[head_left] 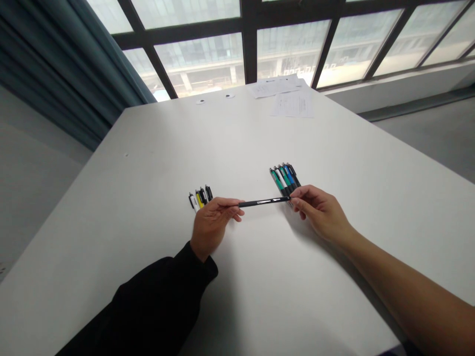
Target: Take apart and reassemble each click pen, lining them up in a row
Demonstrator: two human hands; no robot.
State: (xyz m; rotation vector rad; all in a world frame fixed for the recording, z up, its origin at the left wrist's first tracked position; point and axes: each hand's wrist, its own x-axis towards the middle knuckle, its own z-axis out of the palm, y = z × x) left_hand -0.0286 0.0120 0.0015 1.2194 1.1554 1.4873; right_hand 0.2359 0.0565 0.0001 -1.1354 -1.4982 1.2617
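Note:
A black pen is held level above the white table, between my two hands. My left hand pinches its left end, and my right hand pinches its right end. Behind my left hand lies a row of several pens, among them a yellow pen and black and white ones, their lower parts hidden by the hand. Just beyond my right hand, several more pens lie side by side, including a green pen and a blue pen.
The white table reaches to the windows. Printed papers lie at its far edge, with two small round fittings to their left. A blue-grey curtain hangs at the far left.

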